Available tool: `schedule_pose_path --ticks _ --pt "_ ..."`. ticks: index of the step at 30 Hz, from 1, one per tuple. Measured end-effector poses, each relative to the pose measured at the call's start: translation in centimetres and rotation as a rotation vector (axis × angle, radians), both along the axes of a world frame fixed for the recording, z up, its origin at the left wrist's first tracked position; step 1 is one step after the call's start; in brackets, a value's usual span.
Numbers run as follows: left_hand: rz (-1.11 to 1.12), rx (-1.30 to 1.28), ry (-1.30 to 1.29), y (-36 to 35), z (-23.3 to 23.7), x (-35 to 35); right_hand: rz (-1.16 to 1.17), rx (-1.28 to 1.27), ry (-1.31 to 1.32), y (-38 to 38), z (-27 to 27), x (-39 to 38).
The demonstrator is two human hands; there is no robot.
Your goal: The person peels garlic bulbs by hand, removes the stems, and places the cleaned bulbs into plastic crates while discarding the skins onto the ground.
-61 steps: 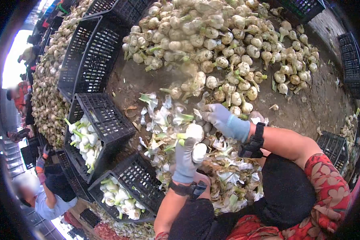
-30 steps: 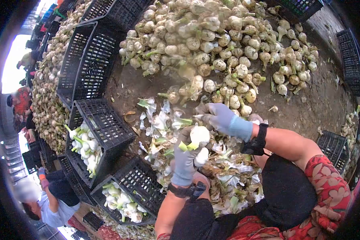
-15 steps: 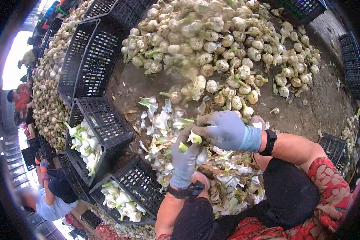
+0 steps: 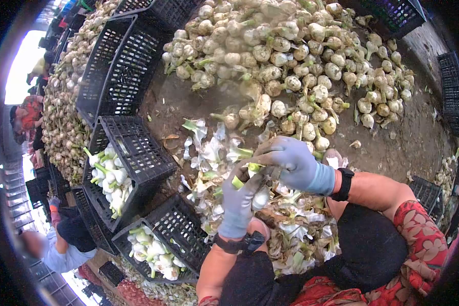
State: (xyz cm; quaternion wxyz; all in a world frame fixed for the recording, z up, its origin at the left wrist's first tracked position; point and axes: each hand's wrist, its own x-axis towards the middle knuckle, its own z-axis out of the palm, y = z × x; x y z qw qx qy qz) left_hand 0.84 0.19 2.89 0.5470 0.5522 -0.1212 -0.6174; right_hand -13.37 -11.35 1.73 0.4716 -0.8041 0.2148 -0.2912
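My left hand [image 4: 238,200], in a grey glove, is closed around garlic with cut green stalk ends showing between the fingers. A white garlic bulb [image 4: 260,198] shows at its palm side, and a green stalk end [image 4: 254,167] sticks up by the fingertips. My right hand [image 4: 289,163], gloved alike, meets it from the right, with bent fingers pressed on the garlic near the stalk; its fingertips are partly hidden. Below both hands lies a heap of peeled garlic skins [image 4: 301,227]. Unpeeled garlic bulbs [image 4: 311,66] are piled on the ground ahead.
Black crates holding white trimmed garlic stand at my left, one nearer [image 4: 176,229] and one farther [image 4: 137,148]. Another black crate [image 4: 132,66] stands beyond them. More crates [image 4: 454,86] edge the right side. Further left, a co-worker in a light blue shirt [image 4: 66,255] sits near another garlic pile [image 4: 66,117].
The view has shifted slightly, so the pile and crates sit a little farther right. Both hands stay together on the garlic, with small finger movements.
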Motion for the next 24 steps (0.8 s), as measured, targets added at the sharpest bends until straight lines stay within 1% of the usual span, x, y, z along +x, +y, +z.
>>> schedule_pose_path --ticks 2,4,5,7,8,9,11,12,13,15,16,18,19,21,22,23,24 --pt "-0.019 -0.026 0.010 0.2 -0.2 0.1 0.019 0.030 -0.017 -0.1 0.0 0.1" --pt "-0.031 -0.083 0.042 0.5 -0.4 0.0 0.047 0.265 -0.152 0.1 -0.6 0.2" --pt "-0.031 -0.079 0.047 0.6 -0.5 -0.1 0.046 0.269 -0.147 0.3 -0.5 0.2" --pt "-0.036 -0.056 -0.071 0.6 -0.7 -0.2 0.047 0.367 -0.073 0.5 -0.1 0.1" --pt "-0.046 -0.022 -0.117 0.7 -0.7 -0.2 -0.003 0.408 -0.082 0.9 0.2 0.2" --pt "-0.049 -0.020 -0.114 0.9 -0.6 -0.3 -0.007 0.410 -0.079 1.0 0.1 0.3" --pt "-0.142 0.011 -0.314 1.3 -0.3 -0.5 -0.117 0.199 0.027 1.0 -0.2 0.6" --pt "-0.142 -0.028 -0.413 1.3 -0.6 -0.8 -0.133 0.264 0.080 1.1 -0.1 0.6" --pt "-0.144 -0.026 -0.411 1.4 -0.6 -1.0 -0.134 0.266 0.082 1.2 -0.3 0.7" --pt "-0.102 -0.009 -0.383 1.4 -0.5 -1.3 -0.225 0.166 0.162 1.2 -0.9 0.9" --pt "-0.105 -0.009 -0.381 1.6 -1.3 -1.2 -0.228 0.166 0.164 1.1 -1.3 1.0" --pt "-0.139 -0.244 -0.637 1.9 -3.2 -1.1 -0.261 0.484 0.255 0.6 -1.9 1.4" --pt "-0.143 -0.247 -0.637 1.9 -3.5 -1.0 -0.266 0.484 0.253 0.3 -2.1 1.6" --pt "-0.167 -0.347 -0.771 1.2 -3.5 -1.1 -0.338 1.049 0.232 -0.1 -2.4 1.6" --pt "-0.174 -0.351 -0.770 0.9 -3.3 -1.4 -0.345 1.079 0.077 0.2 -4.6 1.8" --pt "-0.164 -0.238 -0.806 0.5 -2.5 -2.0 -0.352 1.079 0.070 0.0 -4.0 1.7" --pt "-0.153 -0.124 -0.843 0.1 -2.0 -2.3 -0.384 0.868 0.162 -0.3 -2.7 1.5"
